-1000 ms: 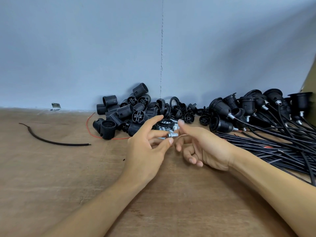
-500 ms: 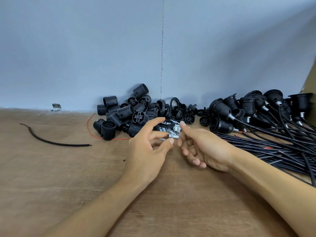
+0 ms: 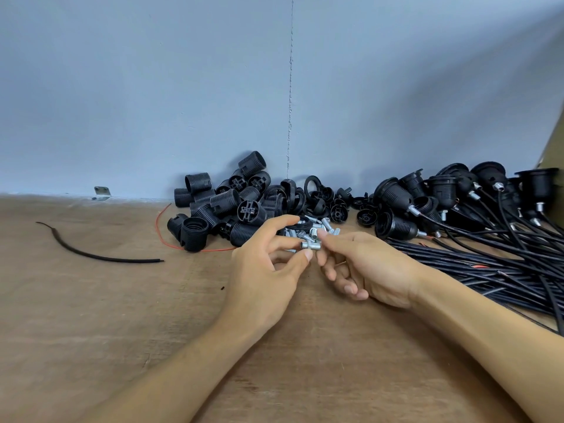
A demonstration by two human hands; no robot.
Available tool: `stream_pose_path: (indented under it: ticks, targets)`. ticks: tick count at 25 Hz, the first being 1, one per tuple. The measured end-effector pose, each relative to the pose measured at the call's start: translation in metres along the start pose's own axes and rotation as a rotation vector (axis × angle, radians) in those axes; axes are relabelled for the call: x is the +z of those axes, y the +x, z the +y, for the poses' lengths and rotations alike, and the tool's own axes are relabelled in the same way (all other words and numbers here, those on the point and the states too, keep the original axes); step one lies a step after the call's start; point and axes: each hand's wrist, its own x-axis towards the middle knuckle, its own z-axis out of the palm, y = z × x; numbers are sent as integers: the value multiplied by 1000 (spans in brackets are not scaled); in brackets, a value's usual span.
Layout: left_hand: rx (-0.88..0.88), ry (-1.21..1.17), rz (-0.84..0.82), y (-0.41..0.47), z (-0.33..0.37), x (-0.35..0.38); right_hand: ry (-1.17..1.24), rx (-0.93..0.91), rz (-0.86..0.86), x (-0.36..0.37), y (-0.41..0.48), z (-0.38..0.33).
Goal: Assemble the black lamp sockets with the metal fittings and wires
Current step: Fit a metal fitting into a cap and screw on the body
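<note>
Fingers of the left hand pinch 1 metal fitting; the right hand touches its end, grip unclear. Wired sockets lie right of the fingers, loose sockets beyond: partway done.

Black ribbed lamp sockets, silver threaded metal fittings, a thin red wire on a brown wood-grain counter; black wires at 3 o'clock; pale blue wall.
</note>
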Motion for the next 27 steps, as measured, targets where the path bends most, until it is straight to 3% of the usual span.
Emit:
stream_pose_path:
  ticks: [5, 8, 11, 13, 15, 19, 27]
  targets:
    - [-16, -13, 0, 1, -4, 0, 43, -35, -18, 0, 1, 1]
    - [-11, 13, -5, 1, -4, -1, -14, -79, 151, -2, 4, 1]
    - [-5, 33, 0, 1, -3, 0, -475, -210, 501, -7, 11, 3]
    - [12, 30, 10, 1, -2, 2, -826, -325, 644, -11, 16, 2]
    - [31, 37, 20, 1, -2, 4, -1063, -343, 621, -14, 23, 2]
    - [33, 50, 3, 1, -4, 6, -1424, -76, 508, -20, 32, 11]
    - [64, 103, -32, 3, -5, 7, -1369, 10, 478, -23, 35, 13]
